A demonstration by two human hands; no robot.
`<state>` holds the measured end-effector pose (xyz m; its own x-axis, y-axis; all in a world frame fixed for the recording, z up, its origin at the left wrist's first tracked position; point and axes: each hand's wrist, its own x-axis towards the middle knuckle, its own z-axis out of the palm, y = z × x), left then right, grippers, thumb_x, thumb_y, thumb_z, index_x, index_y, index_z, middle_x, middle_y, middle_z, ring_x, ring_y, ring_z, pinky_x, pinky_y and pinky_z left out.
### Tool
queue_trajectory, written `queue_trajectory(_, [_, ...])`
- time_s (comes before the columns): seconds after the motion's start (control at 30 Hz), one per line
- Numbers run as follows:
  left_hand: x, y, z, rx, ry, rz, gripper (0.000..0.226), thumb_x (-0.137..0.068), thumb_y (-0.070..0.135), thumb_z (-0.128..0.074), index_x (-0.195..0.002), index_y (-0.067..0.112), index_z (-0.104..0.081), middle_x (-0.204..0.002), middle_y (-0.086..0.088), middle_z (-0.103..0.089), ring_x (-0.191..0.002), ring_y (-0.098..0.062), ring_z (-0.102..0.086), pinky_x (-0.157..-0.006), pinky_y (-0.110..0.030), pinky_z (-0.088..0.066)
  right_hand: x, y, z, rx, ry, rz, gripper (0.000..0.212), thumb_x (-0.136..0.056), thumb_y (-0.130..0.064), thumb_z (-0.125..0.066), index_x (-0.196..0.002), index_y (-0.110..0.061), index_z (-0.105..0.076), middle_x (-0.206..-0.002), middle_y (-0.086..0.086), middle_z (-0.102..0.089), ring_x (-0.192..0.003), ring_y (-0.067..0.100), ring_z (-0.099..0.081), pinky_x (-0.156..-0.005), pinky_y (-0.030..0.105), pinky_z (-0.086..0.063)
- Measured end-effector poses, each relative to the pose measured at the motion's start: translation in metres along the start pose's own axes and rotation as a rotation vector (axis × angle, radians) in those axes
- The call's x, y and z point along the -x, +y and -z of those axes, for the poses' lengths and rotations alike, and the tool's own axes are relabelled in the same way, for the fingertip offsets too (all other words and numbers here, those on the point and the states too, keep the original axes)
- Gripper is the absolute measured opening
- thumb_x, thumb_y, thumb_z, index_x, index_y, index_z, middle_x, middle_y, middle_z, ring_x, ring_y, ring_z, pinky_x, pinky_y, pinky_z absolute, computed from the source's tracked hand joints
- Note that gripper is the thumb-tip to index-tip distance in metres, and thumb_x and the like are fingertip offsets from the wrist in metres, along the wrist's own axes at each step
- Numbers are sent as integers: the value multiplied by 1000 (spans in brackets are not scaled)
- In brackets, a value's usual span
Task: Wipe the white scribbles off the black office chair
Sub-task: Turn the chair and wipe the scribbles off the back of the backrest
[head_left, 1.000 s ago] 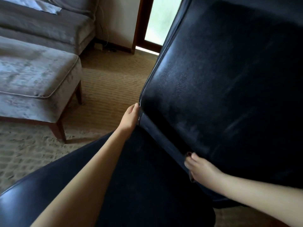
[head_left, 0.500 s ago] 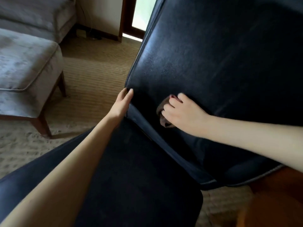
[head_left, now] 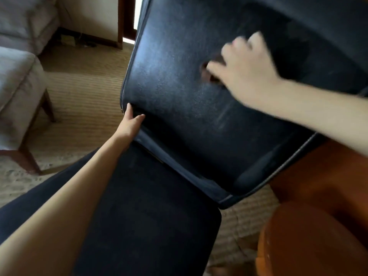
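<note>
The black office chair fills the view, its backrest (head_left: pixel 175 56) tilted above the seat (head_left: pixel 149 216). Faint white streaks (head_left: pixel 224 116) show on the lower middle of the backrest. My right hand (head_left: pixel 245 70), blurred by motion, holds a small dark brown cloth (head_left: pixel 207 75) against the upper middle of the backrest. Most of the cloth is hidden under the fingers. My left hand (head_left: pixel 129 126) grips the backrest's lower left corner, thumb on the piped edge and fingers tucked into the gap above the seat.
A grey ottoman (head_left: pixel 18 86) on wooden legs stands at the left, with a grey sofa (head_left: pixel 23 16) behind it. An orange-brown wooden piece (head_left: pixel 308 236) sits close at the lower right. Woven carpet (head_left: pixel 83 92) covers the floor; a door frame (head_left: pixel 121 20) is at the back.
My right hand has swept the cloth from the backrest's bottom edge up and to the right across it. The left hand has kept its hold on the corner.
</note>
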<state>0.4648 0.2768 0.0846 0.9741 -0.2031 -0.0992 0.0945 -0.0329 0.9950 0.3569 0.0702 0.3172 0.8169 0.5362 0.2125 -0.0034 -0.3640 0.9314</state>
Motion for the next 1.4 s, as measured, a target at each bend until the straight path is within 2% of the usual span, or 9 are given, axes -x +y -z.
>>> queue_trajectory(0.13, [2, 4, -8, -13, 30, 39, 77, -81, 29, -52, -149, 21, -17, -152, -12, -31, -140, -31, -28, -114, -56, -21, 52, -16, -14, -121, 40, -98, 41, -84, -11, -31, -106, -8, -66, -83, 16, -58, -79, 36, -55, -72, 40, -39])
queue_trajectory(0.37, [28, 13, -38, -106, 58, -19, 74, -94, 9, -47, -152, 13, 0, -159, -12, -4, -147, -19, -2, -119, -37, -7, 141, -149, -23, -230, -157, 375, 28, -85, -16, -45, -90, -15, -72, -85, 4, -61, -87, 28, -44, -74, 37, -29])
queue_trajectory(0.53, [33, 7, -43, -115, 18, -21, 96, -78, 29, -56, -151, 21, 6, -159, -7, 7, -146, -20, -11, -119, -42, -15, 176, -172, -23, -91, -500, 657, 29, -84, -41, -61, -101, -23, -75, -108, -2, -63, -100, 31, -43, -87, 44, -29])
queue_trajectory(0.7, [37, 6, -42, -144, -23, -28, 92, -74, 32, -58, -152, 21, -9, -155, -11, -23, -143, -22, -21, -118, -42, -20, 184, -132, -16, -329, -97, 458, 31, -82, -14, -46, -67, -15, -72, -71, 3, -59, -76, 27, -49, -71, 38, -30])
queue_trajectory(0.8, [24, -8, -43, -150, -31, -54, 92, -62, 42, -51, -148, 25, -22, -142, -7, -44, -131, -25, -44, -112, -44, -32, 178, -59, -4, -432, 144, 160, 34, -92, -6, -38, -78, -14, -67, -68, 7, -52, -72, 26, -41, -66, 38, -31])
queue_trajectory(0.97, [65, 50, -72, -244, 4, -98, 77, -85, 23, -52, -151, 18, -13, -154, -11, -27, -143, -25, -22, -117, -40, -21, 171, 47, -12, -361, 93, -187, 25, -85, -18, -52, -106, -20, -64, -82, 9, -56, -80, 32, -47, -75, 42, -28])
queue_trajectory(1.07, [77, 66, -89, -332, 24, -152, 68, -95, 13, -47, -152, 15, -10, -156, -18, -13, -145, -24, -14, -106, -12, -11, 175, 29, -14, -383, 106, -295, 32, -78, -17, -62, -109, -20, -62, -84, 7, -56, -83, 31, -47, -76, 41, -29])
queue_trajectory(1.27, [92, 75, -100, -435, 8, -175, 64, -96, 4, -33, -152, 20, -6, -157, -19, 4, -144, -31, -12, -108, -24, -16, 197, -78, -9, -431, 190, -106, 28, -89, -9, -43, -92, -15, -70, -74, 3, -57, -77, 26, -48, -80, 40, -36])
queue_trajectory(1.4, [91, 70, -92, -475, -41, -187, 71, -92, -3, -32, -152, 22, -4, -158, -16, 5, -145, -28, -7, -104, -17, -15, 192, -142, -20, -338, -92, 271, 23, -78, -10, -50, -76, -15, -73, -76, 2, -61, -78, 25, -58, -85, 41, -43])
